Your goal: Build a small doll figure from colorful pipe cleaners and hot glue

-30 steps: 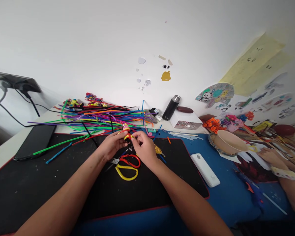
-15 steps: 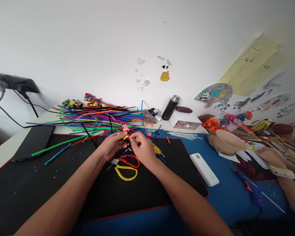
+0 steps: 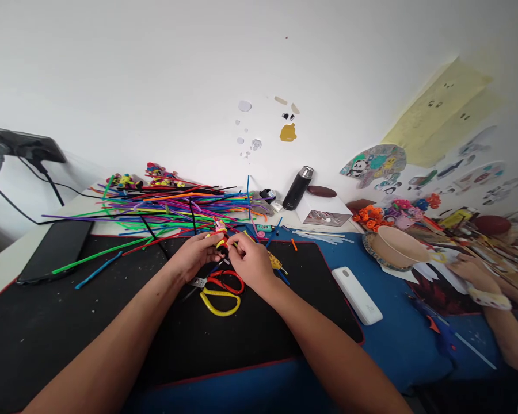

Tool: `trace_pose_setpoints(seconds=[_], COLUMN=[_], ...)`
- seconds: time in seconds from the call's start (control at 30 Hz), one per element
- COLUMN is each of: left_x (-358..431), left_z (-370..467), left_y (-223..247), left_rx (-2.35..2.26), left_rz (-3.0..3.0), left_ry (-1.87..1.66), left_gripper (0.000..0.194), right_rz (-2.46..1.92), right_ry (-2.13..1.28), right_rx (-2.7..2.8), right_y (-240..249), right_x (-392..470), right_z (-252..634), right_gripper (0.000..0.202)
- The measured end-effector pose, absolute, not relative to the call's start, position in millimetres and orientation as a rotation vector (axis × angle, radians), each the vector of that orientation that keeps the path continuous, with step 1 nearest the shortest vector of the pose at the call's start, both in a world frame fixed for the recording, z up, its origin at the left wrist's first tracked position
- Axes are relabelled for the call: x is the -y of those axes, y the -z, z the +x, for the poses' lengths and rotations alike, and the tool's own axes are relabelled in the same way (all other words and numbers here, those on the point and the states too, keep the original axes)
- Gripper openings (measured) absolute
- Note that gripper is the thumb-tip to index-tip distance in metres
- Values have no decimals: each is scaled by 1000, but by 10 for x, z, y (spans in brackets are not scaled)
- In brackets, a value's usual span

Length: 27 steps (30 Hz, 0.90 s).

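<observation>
Between my two hands is a small pipe-cleaner figure (image 3: 221,230) in yellow, red, pink and black. My left hand (image 3: 195,256) grips it from the left, fingers closed round its side. From the right, my right hand (image 3: 251,260) pinches at its lower part; the fingertips partly hide what they hold. Below the hands, scissors (image 3: 220,302) with one red and one yellow handle loop lie on the black mat (image 3: 259,345). A yellow patterned tool (image 3: 275,261) shows partly behind my right hand.
Many coloured pipe cleaners (image 3: 185,205) are heaped along the wall. A phone (image 3: 56,250) lies left; a black flask (image 3: 298,188), white box (image 3: 323,210), white power bank (image 3: 357,295) and beige bowl (image 3: 401,247) stand or lie right. Another person's arm (image 3: 507,328) and a blue glue gun (image 3: 440,330) are far right.
The view has shifted very slightly. Both my hands stay on the figure in nearly the same pose, with only a small movement of the right hand's fingers.
</observation>
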State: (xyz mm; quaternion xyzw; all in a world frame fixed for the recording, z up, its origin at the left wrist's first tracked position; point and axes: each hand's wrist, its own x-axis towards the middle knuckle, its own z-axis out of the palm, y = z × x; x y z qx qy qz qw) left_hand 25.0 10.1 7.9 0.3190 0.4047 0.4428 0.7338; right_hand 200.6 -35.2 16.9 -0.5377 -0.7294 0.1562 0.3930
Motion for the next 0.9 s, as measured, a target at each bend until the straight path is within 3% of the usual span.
trace_pose_setpoints(seconds=[0.9], left_x=[-81], left_z=[258], left_y=[-113], left_rx=[-962], left_rz=[704], left_ry=[-1059], left_gripper=[40], right_rz=[-1300], right_ry=[-680], right_rx=[1630], right_y=[-138], right_x=[331], right_z=[1950], right_gripper=[15])
